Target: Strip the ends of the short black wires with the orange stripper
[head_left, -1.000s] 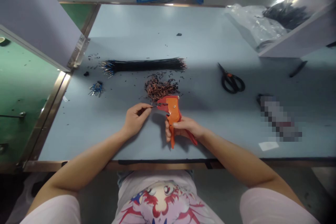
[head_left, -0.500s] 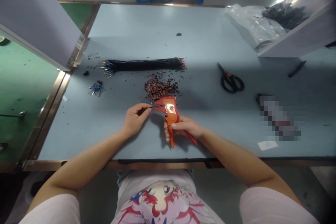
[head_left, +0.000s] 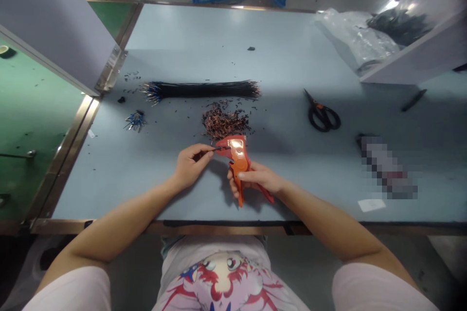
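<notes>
My right hand (head_left: 257,178) is wrapped round the handles of a red and orange wire stripper (head_left: 238,155), its jaws pointing left. Between thumb and forefinger, my left hand (head_left: 193,163) pinches a short black wire (head_left: 216,148) whose end lies at the stripper's jaws. Whether the jaws are closed on the wire, I cannot tell. Just beyond the jaws is a pile of copper and black wire scraps (head_left: 224,121). Farther back, a long bundle of black wires (head_left: 207,90) lies crosswise, blue and metal ends at the left and copper ends at the right.
Black-handled scissors (head_left: 323,114) lie to the right, with a blurred-out object (head_left: 386,165) and a white paper slip (head_left: 371,204) beyond. A small cluster of blue-ended pieces (head_left: 135,120) sits at left. Clear plastic bags (head_left: 365,39) rest by the right-hand panel (head_left: 408,60); another panel (head_left: 54,24) stands at left.
The view has shifted slightly. Both hands keep their grips, and the wire's end stays at the stripper's jaws; little else differs.
</notes>
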Tool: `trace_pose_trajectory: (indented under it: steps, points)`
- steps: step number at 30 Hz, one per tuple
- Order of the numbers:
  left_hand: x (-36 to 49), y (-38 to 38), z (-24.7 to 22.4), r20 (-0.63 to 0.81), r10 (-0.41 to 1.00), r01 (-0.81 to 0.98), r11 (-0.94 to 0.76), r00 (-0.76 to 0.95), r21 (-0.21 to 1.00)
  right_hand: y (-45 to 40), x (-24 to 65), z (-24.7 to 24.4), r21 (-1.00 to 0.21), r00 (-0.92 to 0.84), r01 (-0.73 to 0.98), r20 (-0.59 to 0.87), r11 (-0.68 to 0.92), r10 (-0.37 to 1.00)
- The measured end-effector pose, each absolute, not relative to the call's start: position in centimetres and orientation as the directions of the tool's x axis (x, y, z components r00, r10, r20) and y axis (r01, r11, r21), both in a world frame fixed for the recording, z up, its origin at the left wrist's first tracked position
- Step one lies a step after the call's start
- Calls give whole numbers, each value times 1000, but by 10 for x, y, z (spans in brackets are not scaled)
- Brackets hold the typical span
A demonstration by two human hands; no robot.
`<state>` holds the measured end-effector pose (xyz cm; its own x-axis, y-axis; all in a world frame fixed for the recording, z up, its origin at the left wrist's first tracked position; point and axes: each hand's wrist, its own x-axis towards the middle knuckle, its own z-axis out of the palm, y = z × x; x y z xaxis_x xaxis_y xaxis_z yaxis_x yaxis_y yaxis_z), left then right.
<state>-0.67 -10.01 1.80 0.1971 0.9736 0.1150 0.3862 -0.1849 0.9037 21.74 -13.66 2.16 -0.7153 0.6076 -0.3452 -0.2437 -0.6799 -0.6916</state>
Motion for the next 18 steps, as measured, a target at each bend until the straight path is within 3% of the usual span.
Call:
trace_pose_trajectory:
  steps: [18]
  points:
    - [-5,-100,18,134,973,365,-196,189,910,-137,215,24,-758,-702,-168,-356,-630,616]
